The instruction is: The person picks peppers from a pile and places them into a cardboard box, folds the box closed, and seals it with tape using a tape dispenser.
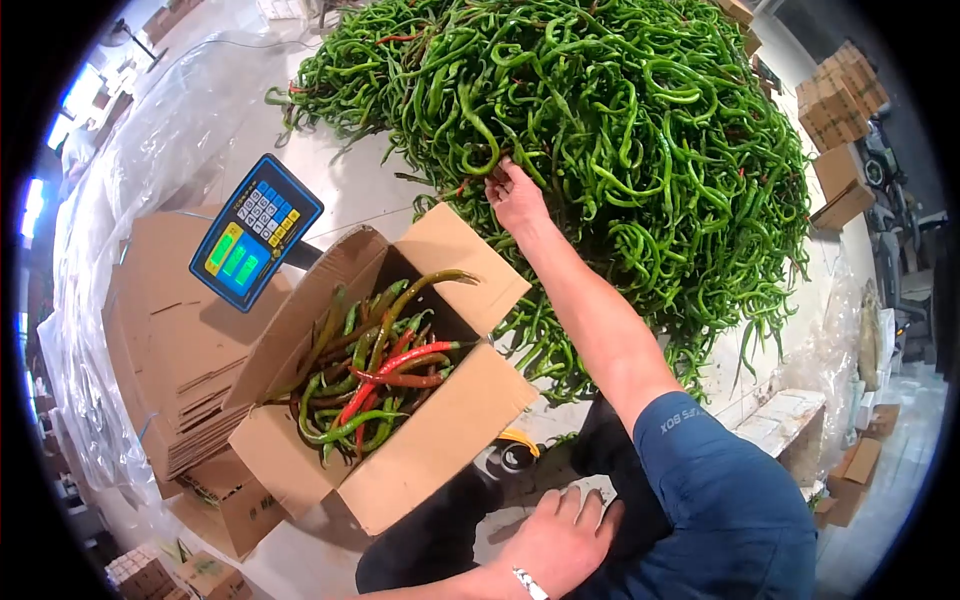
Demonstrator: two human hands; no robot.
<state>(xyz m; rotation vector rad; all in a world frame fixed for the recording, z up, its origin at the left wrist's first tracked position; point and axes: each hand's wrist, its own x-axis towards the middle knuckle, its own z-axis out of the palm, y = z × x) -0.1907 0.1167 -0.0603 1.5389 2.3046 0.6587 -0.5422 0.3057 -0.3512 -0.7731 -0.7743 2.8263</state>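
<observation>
A large heap of green chili peppers (pixel 600 130) fills the upper part of the view. At its near left edge, my right hand (pixel 510 188) reaches in with fingers bent together around something too small to make out. Low in the view, my left hand (pixel 565 535) rests by my knee, fingers spread and holding nothing. An open cardboard box (pixel 420 435) stands left of my right arm, its flaps folded out. Inside it lie green and brownish peppers with several red peppers (pixel 375 385) on top.
A scale display (pixel 256 232) with lit green digits stands behind the open box. Flattened cardboard (pixel 180 340) is stacked on the left beside clear plastic sheeting (pixel 150 150). More cardboard boxes (pixel 838 100) stand at the upper right, and a white ledge (pixel 785 420) lies at right.
</observation>
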